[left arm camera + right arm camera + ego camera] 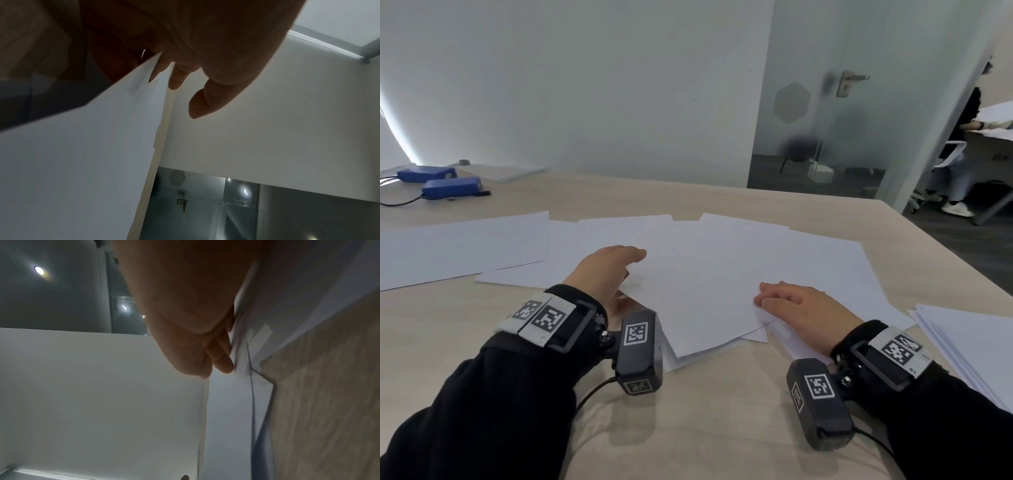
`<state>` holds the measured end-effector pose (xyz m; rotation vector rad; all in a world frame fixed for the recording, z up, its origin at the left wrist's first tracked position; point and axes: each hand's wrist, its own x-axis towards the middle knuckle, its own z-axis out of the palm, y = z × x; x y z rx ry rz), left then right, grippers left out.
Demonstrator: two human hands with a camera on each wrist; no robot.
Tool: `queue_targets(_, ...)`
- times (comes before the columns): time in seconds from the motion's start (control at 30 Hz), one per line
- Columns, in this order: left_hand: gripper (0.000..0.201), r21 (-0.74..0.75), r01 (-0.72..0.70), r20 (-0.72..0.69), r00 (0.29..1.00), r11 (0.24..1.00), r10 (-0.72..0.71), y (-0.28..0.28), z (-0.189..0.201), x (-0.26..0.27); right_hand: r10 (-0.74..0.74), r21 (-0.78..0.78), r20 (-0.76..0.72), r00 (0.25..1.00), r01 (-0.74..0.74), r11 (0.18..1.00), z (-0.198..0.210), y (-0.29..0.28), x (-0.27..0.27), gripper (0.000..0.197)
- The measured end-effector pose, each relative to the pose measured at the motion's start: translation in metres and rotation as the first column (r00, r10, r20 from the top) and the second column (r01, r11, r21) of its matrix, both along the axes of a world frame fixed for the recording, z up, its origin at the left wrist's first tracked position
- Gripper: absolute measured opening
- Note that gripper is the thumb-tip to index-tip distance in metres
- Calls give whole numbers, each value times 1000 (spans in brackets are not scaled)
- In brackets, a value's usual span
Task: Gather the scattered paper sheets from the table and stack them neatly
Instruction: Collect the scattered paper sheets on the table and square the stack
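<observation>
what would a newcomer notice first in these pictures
First, the white paper sheets fanned loosely across the middle of the wooden table, overlapping at odd angles. Both hands are on them: the left hand at the pile's left edge, the right hand lying on its near right part. A squarer stack lies at the far right, two blue boxes far left.

We've got bare counter [705, 411] at six o'clock; blue boxes [452, 186] crowd ten o'clock, a paper stack [969, 342] blocks four o'clock.
</observation>
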<state>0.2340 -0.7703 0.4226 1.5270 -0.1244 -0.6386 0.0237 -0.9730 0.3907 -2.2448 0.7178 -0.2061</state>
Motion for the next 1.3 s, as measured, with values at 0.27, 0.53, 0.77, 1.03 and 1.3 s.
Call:
queue_targets(0.27,35,-87,-7,-121,993,996,-4,3,2,0,10,1,19,1000,-10,1000,0,-1,0,20)
queue_targets(0.53,22,-84,-43,-56,998,996,38,-1,3,-4,14,3,14,1000,-14,1000,-1,-3,0,17)
queue_targets(0.77,12,-166,-71,-57,996,984,62,-2,5,-11,15,-4,1,1000,-15,1000,-3,-6,-1,15)
queue_targets(1.03,24,-87,36,-69,997,996,-42,0,3,-20,5,8,23,1000,-5,1000,-5,-7,-1,17)
queue_targets(1.3,30,30,113,52,992,993,-114,-2,-7,-21,-13,107,97,995,2,994,3,3,-4,17)
